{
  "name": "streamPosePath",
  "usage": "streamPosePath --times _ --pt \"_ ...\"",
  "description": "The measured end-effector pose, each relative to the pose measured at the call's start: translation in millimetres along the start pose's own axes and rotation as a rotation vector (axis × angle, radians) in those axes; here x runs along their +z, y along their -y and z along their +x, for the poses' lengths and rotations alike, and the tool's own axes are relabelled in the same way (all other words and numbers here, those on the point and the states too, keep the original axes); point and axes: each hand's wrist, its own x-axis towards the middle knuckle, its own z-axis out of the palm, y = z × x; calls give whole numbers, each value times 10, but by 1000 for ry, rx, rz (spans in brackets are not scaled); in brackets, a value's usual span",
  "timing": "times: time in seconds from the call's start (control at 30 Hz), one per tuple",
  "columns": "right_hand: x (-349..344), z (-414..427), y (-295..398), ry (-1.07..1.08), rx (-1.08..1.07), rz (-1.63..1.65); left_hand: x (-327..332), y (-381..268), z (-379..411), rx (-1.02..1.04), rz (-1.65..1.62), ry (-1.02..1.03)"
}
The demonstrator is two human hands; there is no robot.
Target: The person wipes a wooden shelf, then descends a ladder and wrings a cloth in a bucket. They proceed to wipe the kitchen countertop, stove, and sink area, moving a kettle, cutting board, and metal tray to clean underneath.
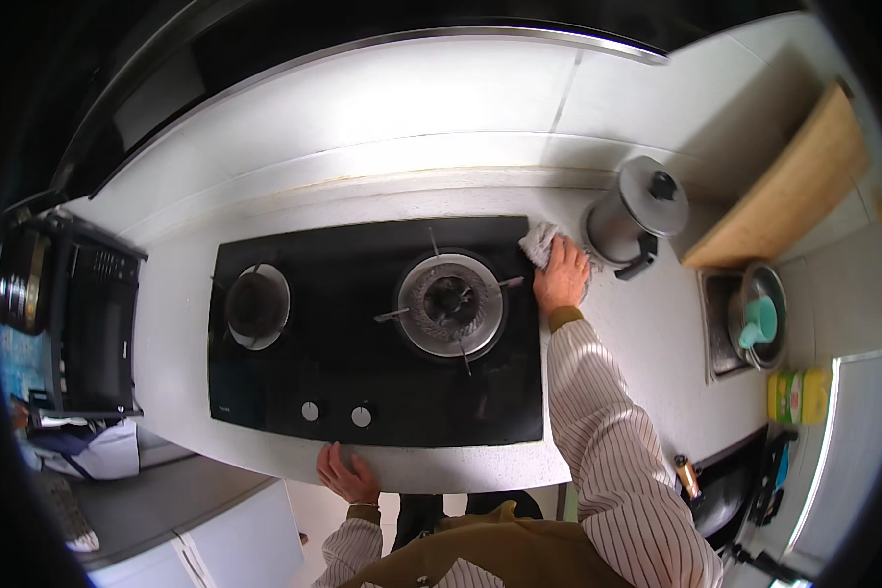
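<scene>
My right hand (pixel 563 276) presses a crumpled grey cloth (pixel 539 245) on the white countertop (pixel 632 353), at the back right corner of a black glass gas cooktop (pixel 338 294). Its arm reaches forward along the cooktop's right edge. My left hand (pixel 348 474) rests on the counter's front edge, below the two control knobs (pixel 361 417), and holds nothing. The larger burner (pixel 450 304) is to the left of my right hand. A smaller burner (pixel 257 305) with a dark round centre lies at the far left of the cooktop.
Just right of the cloth stands a lidded metal pitcher (pixel 636 209). A wooden cutting board (pixel 786 184) leans on the wall behind a sink (pixel 722 323) holding a metal basin and a green cup (pixel 759 322). At the left is a black microwave (pixel 99 331); a range hood (pixel 411 31) overhangs.
</scene>
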Motion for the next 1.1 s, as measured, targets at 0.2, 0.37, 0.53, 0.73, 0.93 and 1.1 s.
streamPosePath --times 0.2,0.37,0.53,0.73,0.93,1.1 --pt "346 715 126 -49 78 63 7 -33 25 -1 4 -17" --pt "307 1131 711 87 -228 361 -22 -85 42 -15 -6 -13" --pt "362 1179 1887 218 -636 644 -8 -83 68 -41 -11 13" --pt "751 1235 2214 461 -923 276 17 -66 59 -14 7 -18" --pt "615 1365 1736 634 -775 276 -4 -65 46 -32 12 -5" --pt "405 1378 708 361 -495 245 -8 -46 65 -32 -19 -11"
